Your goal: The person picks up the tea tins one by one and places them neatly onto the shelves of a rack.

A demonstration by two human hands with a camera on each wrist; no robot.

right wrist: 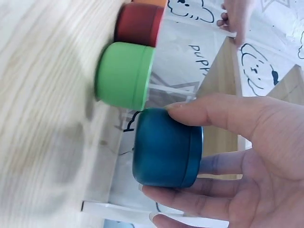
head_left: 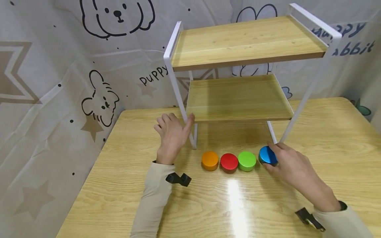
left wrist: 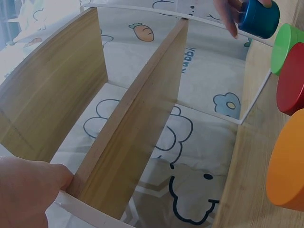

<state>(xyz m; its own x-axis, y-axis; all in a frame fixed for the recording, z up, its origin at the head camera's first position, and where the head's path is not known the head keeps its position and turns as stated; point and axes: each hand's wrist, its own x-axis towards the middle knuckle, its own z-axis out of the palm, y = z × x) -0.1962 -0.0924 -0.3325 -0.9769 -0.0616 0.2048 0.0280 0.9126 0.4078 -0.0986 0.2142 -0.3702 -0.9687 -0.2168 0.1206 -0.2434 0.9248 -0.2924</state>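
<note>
My right hand (head_left: 293,165) grips a small blue round tin (right wrist: 166,147), thumb on one side and fingers on the other. The tin is at the right end of a row, close over the table in the right wrist view. Left of it are a green tin (head_left: 246,161), a red tin (head_left: 229,163) and an orange tin (head_left: 209,161). My left hand (head_left: 173,135) is at the left post of a two-tier shelf rack (head_left: 238,99). Its thumb touches the front corner of the lower board (left wrist: 137,128), while the fingers lie loosely outside the post.
The rack has wooden boards and a white frame (head_left: 306,89), and stands on the wooden table (head_left: 119,185) behind the tins. Behind it hangs a pale cloth (head_left: 71,59) printed with cartoon animals. Each wrist wears a small black camera mount (head_left: 178,179).
</note>
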